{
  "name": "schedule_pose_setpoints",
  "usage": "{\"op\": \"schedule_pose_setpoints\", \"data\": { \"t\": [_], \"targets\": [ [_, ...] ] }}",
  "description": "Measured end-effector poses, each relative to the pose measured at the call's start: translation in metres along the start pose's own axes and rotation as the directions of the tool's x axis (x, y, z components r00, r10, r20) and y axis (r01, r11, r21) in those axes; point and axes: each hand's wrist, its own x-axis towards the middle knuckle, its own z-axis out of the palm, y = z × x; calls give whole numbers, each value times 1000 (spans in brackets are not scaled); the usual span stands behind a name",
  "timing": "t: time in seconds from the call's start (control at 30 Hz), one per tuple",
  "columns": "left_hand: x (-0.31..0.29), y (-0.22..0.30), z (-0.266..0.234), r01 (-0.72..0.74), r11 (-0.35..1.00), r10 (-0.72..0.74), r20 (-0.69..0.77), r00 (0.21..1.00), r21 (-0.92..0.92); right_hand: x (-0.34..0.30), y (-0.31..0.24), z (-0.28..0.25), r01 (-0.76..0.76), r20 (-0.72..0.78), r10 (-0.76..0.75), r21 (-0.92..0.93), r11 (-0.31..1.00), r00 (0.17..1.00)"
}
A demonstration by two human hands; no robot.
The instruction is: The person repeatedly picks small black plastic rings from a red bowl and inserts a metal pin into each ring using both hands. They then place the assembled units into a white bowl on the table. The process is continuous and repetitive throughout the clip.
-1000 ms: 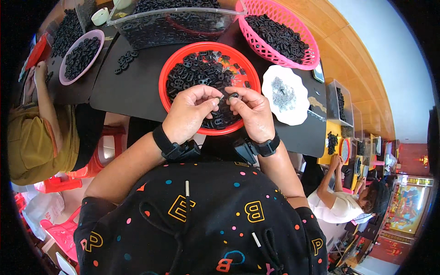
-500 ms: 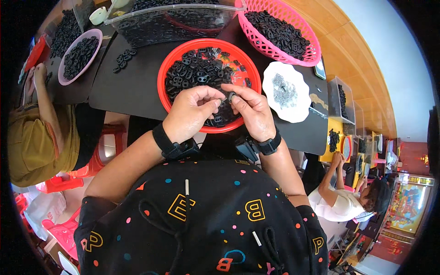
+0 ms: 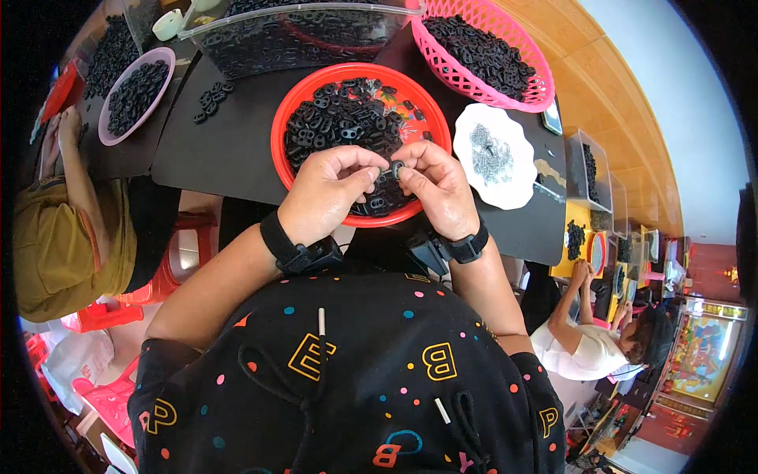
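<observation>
Over the red basin (image 3: 279, 150), my two hands meet fingertip to fingertip. My right hand (image 3: 447, 199) pinches a small black plastic piece (image 3: 397, 167) between thumb and forefinger. Thumb and forefinger of my left hand (image 3: 317, 197) are closed right beside it, at a tiny pale bit too small to name. Beneath the hands lies a heap of black plastic pieces (image 3: 335, 122) with paired holes. To the right of the basin, a white scalloped plate (image 3: 517, 180) holds many tiny silvery pieces (image 3: 489, 154).
Behind the basin stands a clear plastic bin (image 3: 308, 47) of black pieces, with a pink basket (image 3: 545, 87) beside it. A few pieces (image 3: 212, 101) lie on the dark table (image 3: 213, 154). People sit at the left, near a pale pink bowl (image 3: 167, 63), and at the right.
My right hand's fingers have curled closer around the black piece, and the fingertips of both hands have shifted slightly. The black piece has turned a little.
</observation>
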Motion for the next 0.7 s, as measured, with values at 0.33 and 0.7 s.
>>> {"op": "schedule_pose_setpoints", "data": {
  "t": [0.33, 0.7],
  "targets": [
    [0, 0, 0, -15, 999, 15, -1, 1000, -32, -1, -4, 2, 0, -34, -5, -167, 986, 999],
    [1, 0, 0, 12, 1000, -12, 11, 1000, -26, 1, 1, 2, 17, -14, -17, 10, 1000, 1000]
  ]
}}
